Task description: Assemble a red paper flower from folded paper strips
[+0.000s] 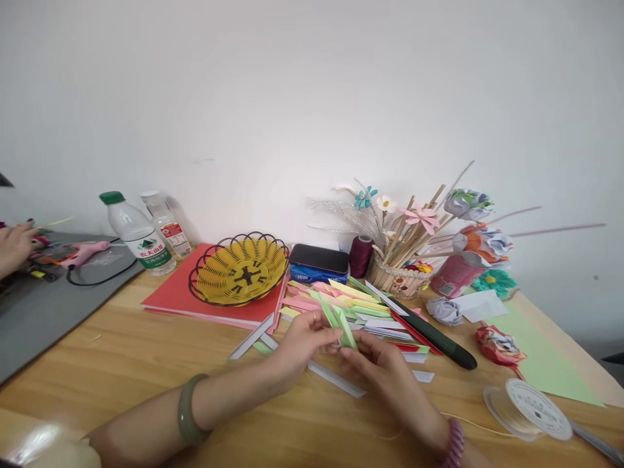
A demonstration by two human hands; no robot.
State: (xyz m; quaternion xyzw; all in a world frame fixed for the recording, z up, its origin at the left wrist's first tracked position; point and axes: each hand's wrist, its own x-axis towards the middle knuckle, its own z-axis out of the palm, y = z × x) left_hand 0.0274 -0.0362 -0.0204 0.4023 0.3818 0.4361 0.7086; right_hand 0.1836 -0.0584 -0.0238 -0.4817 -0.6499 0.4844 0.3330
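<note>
Between my two hands is a folded green paper strip (346, 330), raised a little over the table. My left hand (308, 338) pinches it from the left, fingers closed. From the right, my right hand (377, 354) grips its lower end between thumb and fingers. Just behind and below lies a loose pile of folded paper strips (361, 302) in pink, yellow, green and white. A white strip (336, 379) rests on the table under my hands. A thin cord (475, 426) runs from near my right wrist to a spool (533, 409).
A yellow woven basket (238, 270) stands on red paper (166, 292) at left, near two bottles (141, 234). Behind the strips are a phone (319, 258) and a pot of craft flowers (397, 276). A dark green tool (439, 338) lies at right. Another person's hand (17, 247) is far left.
</note>
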